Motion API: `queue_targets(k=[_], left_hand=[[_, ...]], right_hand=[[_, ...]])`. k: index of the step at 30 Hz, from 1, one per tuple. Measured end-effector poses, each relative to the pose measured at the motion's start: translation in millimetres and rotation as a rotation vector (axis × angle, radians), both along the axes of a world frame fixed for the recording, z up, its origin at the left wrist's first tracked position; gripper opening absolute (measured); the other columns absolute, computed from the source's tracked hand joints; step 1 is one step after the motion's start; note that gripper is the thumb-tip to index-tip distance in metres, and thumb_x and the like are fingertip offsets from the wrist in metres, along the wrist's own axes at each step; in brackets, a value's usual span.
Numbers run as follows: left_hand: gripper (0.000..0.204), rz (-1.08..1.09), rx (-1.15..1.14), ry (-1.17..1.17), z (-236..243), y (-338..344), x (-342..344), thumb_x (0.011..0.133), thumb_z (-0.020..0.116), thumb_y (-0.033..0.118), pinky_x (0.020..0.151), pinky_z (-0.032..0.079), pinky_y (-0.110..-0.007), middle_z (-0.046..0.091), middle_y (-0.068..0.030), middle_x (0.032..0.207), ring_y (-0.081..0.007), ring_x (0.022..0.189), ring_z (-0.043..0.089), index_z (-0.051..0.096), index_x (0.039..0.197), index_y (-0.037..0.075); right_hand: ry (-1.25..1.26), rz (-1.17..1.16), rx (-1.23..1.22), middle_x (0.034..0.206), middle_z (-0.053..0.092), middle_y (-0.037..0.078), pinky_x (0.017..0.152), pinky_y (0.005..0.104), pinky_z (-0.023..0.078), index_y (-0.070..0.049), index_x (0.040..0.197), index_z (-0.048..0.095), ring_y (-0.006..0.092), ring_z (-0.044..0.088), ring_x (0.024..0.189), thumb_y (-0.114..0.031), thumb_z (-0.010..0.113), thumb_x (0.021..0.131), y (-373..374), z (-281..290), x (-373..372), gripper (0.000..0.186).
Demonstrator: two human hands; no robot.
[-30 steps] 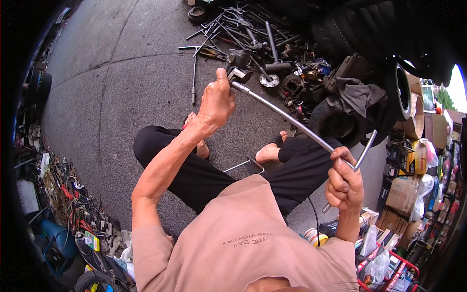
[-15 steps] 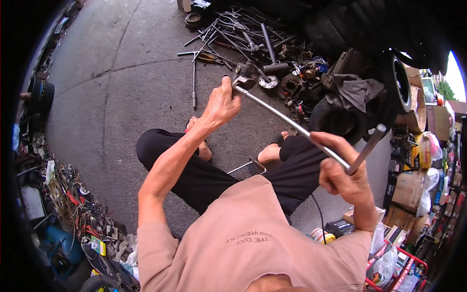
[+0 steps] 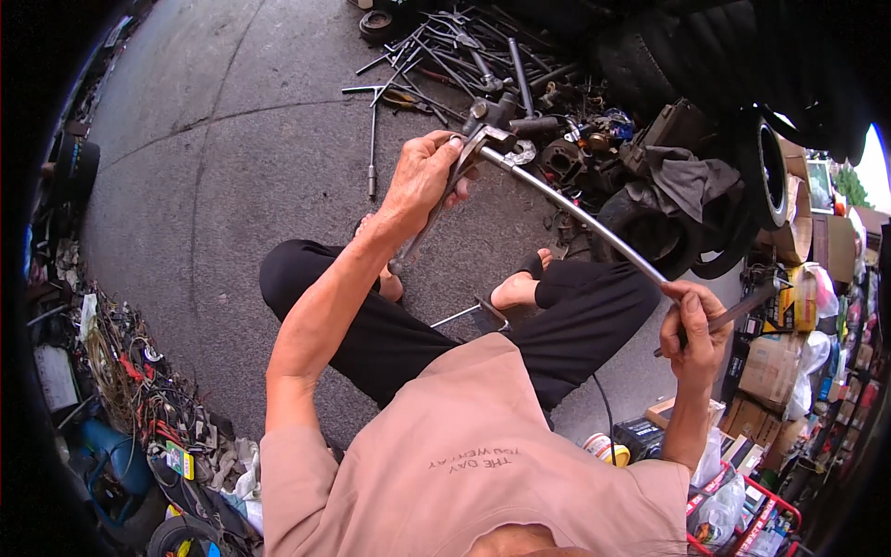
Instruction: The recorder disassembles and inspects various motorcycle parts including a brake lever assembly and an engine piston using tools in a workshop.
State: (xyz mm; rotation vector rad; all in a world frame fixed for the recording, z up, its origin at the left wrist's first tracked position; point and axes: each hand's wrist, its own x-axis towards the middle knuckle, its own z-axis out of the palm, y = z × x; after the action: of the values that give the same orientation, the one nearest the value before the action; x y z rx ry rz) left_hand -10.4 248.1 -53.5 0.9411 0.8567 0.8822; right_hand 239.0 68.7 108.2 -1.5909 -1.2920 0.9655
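My left hand (image 3: 429, 176) is closed on a dark metal tool (image 3: 478, 139) with a blocky head and a long handle that runs down behind my fingers. The socket end of a long chrome T-handle wrench (image 3: 575, 209) meets that head. My right hand (image 3: 691, 330) is closed round the wrench's crossbar (image 3: 747, 304), which now slants up to the right. The wrench's shaft spans diagonally between my hands, above my bent legs (image 3: 585, 334). A small metal T-bar (image 3: 455, 316) lies on the ground between my feet.
A pile of steel wrenches and rods (image 3: 436, 51) lies ahead. Greasy metal parts (image 3: 561, 158), a rag (image 3: 691, 186) and tyres (image 3: 650, 241) sit ahead right. Boxes and bags (image 3: 780, 371) are stacked at right. Tangled wires and scrap (image 3: 139, 381) line the left. Another T-wrench (image 3: 373, 139) lies ahead.
My left hand and the tool have shifted right, with more of the tool's handle showing. My right hand has moved rightward, and the crossbar has turned from steeply upright to a flatter slant.
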Motion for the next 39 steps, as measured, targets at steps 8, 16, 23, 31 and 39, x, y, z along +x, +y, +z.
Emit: queue_targets(k=[8, 16, 23, 31, 39], left_hand=[[0.029, -0.083, -0.044, -0.026, 10.3, 0.9, -8.7, 0.095, 0.039, 0.019, 0.043, 0.047, -0.022, 0.061, -0.0115, 0.074, -0.0107, 0.053, 0.058, 0.052, 0.106, -0.005], [0.031, -0.158, -0.06, 0.0, 15.9, -1.1, -16.1, 0.096, 0.038, 0.02, 0.055, 0.052, -0.025, 0.06, -0.0103, 0.079, -0.0137, 0.063, 0.061, 0.051, 0.109, -0.005], [0.034, -0.114, 0.272, 0.27, 12.0, -6.0, -16.2, 0.079, 0.061, 0.011, 0.053, 0.047, -0.023, 0.058, -0.0063, 0.075, -0.0112, 0.066, 0.06, 0.051, 0.108, -0.004], [0.014, 0.0, 0.482, 0.572, 3.6, -10.2, -11.0, 0.076, 0.057, 0.008, 0.048, 0.047, -0.028, 0.057, -0.0092, 0.057, -0.0123, 0.05, 0.056, 0.055, 0.083, -0.004], [0.025, 0.195, 0.697, 0.533, 15.6, -24.8, -2.6, 0.073, 0.061, 0.011, 0.053, 0.046, -0.04, 0.057, -0.0183, 0.061, -0.0334, 0.058, 0.061, 0.049, 0.091, 0.0]], right_hand=[[-0.017, 0.139, 0.134, 0.049, 0.046, 0.0, 0.035, 0.0188, 0.025, 0.005, 0.099, 0.062, 0.0044, 0.037, 0.036, -0.017, 0.052, 0.092, 0.2, -0.6, 4.0, 0.026], [-0.06, 0.287, 0.204, 0.051, 0.05, 0.003, 0.034, 0.0192, 0.026, 0.005, 0.1, 0.063, 0.0058, 0.038, 0.035, -0.018, 0.055, 0.09, 4.2, 3.6, 6.4, 0.026], [-0.186, 0.226, 0.151, 0.055, 0.054, 0.004, 0.037, 0.0183, 0.031, 0.007, 0.103, 0.061, 0.0054, 0.043, 0.039, -0.011, 0.058, 0.085, 4.9, -2.7, 6.5, 0.025], [-0.547, 0.123, 0.24, 0.075, 0.067, 0.015, 0.053, 0.0205, 0.044, 0.004, 0.09, 0.068, 0.0135, 0.06, 0.054, -0.01, 0.07, 0.075, -4.1, -12.7, 12.6, 0.02], [-0.333, -0.007, 0.195, 0.06, 0.059, 0.004, 0.041, 0.0158, 0.033, 0.005, 0.094, 0.066, 0.0047, 0.047, 0.044, -0.012, 0.068, 0.078, -15.8, -16.4, 14.8, 0.024]])
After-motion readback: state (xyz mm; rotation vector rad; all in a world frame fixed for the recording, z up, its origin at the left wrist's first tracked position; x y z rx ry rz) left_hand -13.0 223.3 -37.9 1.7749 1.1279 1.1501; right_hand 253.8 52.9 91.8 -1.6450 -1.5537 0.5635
